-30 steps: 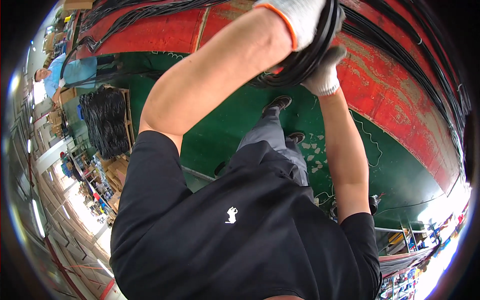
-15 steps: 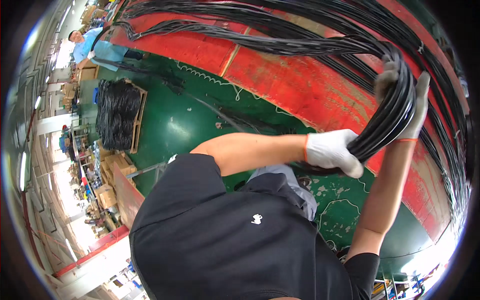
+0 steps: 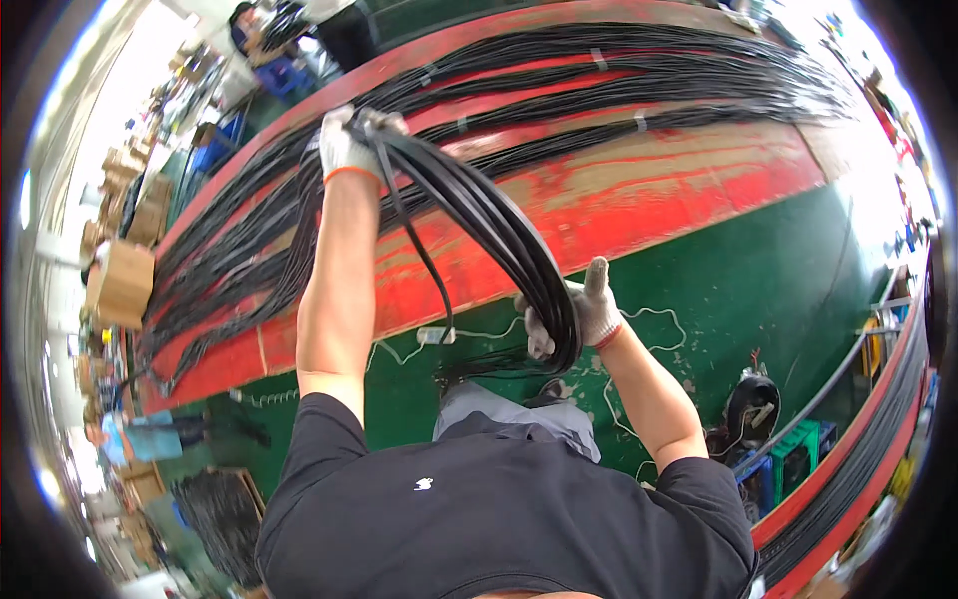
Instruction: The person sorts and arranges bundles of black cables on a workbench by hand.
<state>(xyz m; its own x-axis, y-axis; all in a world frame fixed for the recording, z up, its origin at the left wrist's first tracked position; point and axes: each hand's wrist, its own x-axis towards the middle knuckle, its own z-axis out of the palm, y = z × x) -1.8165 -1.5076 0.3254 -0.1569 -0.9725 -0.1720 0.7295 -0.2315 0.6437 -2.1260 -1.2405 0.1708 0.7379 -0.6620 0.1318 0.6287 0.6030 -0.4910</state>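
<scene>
A thick bundle of black cables (image 3: 496, 222) arches down over the near edge of the red worktable. My left hand (image 3: 349, 147), in a white glove, is closed around its upper end above the table. My right hand (image 3: 591, 311), also gloved, cups the lower bend of the bundle; its fingers curl round from beneath and its thumb stands up, apart. One loose black strand (image 3: 417, 240) hangs between my hands. The cables' lower ends trail near my legs, where they are hard to make out.
Several tied rows of black cable (image 3: 559, 70) lie along the red table (image 3: 659, 205). A white power strip (image 3: 436, 336) and its cord lie on the green floor. Green crates (image 3: 801, 451) stand at right, beside another cable rack. A co-worker (image 3: 130, 439) stands at far left; another person sits beyond the table.
The view has turned. My left hand has gone from the near part of the bundle to its upper end; my right hand has come back nearer my body, at the lower bend.
</scene>
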